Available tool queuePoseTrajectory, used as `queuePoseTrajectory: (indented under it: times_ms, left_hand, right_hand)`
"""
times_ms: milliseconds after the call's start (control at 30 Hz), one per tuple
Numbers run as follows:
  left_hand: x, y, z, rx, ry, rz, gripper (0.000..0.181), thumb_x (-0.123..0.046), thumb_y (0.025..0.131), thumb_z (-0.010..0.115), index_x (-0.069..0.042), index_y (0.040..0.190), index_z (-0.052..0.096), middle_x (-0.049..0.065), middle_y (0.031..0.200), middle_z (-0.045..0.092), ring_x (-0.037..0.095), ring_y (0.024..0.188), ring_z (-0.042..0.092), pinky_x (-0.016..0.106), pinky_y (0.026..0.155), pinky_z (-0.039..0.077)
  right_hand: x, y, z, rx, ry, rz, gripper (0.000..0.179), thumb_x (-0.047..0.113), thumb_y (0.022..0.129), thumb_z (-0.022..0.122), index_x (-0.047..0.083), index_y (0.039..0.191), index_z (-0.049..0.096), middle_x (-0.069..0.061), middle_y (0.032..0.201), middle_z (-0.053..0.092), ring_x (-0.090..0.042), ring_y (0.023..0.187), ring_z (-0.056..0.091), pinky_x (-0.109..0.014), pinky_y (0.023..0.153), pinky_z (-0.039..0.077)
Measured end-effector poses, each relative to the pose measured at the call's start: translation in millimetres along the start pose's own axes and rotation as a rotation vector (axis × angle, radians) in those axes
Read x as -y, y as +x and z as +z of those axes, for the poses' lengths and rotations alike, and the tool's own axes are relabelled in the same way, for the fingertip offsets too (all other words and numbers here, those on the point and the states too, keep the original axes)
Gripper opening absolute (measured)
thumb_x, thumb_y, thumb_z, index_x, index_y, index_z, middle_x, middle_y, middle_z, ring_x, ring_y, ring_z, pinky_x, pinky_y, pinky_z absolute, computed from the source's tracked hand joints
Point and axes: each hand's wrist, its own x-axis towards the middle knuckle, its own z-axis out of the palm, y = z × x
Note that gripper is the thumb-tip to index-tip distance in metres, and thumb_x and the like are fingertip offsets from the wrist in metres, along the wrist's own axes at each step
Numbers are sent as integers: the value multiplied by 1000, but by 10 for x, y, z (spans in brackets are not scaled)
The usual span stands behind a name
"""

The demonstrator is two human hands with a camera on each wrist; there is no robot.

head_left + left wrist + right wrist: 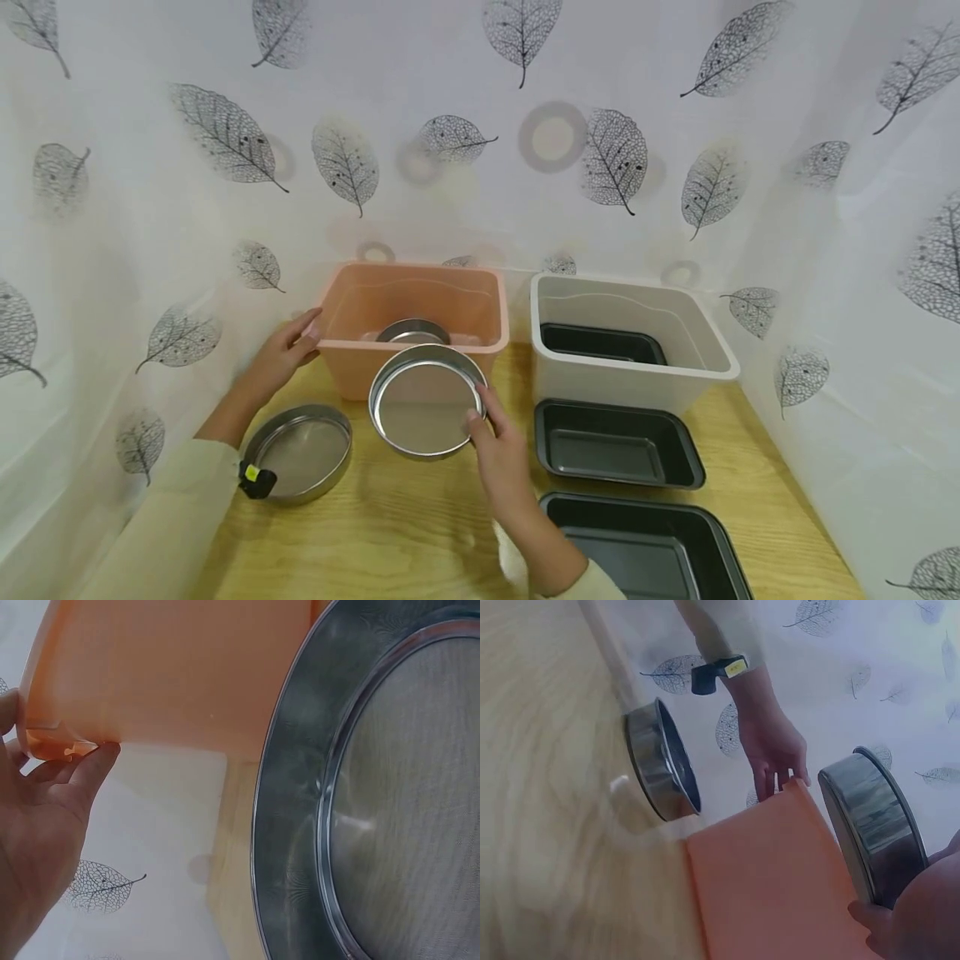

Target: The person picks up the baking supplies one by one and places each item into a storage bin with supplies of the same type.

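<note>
My left hand (pixel 285 354) grips the left rim of an orange plastic bin (pixel 347 371), thumb over the edge and fingers beneath it in the left wrist view. A round metal sieve (pixel 423 408) is pinched at its right side by my right hand (pixel 504 467), tilted in front of the bin. Inside the bin lies another round metal piece (pixel 414 325), partly hidden by the front wall. On the wooden table, below my left forearm, rests a wider sieve (pixel 303 454); its mesh (pixel 420 802) fills the right of the left wrist view.
To the right stands a white bin (pixel 622 375) with a dark rectangular pan (pixel 600 342) inside. Two more dark pans lie before it, a smaller one (pixel 615 446) and a larger one (pixel 637 550). Leaf-printed white sheeting (pixel 480 200) encloses the table (pixel 390 533) at the back and sides.
</note>
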Motion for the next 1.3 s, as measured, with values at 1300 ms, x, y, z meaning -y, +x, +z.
queuePoseTrajectory:
  times_ms: [1300]
  left_hand:
    - [16,-16,2,2,-38,-3,60,-24,110,44,-1,160,19,25,166,12,49,145,27,12,100,45]
  right_hand:
    - [275,1913,-11,343,-5,-91,47,5,103,55,3,149,48,-14,158,41,-34,136,49,-47,105,51]
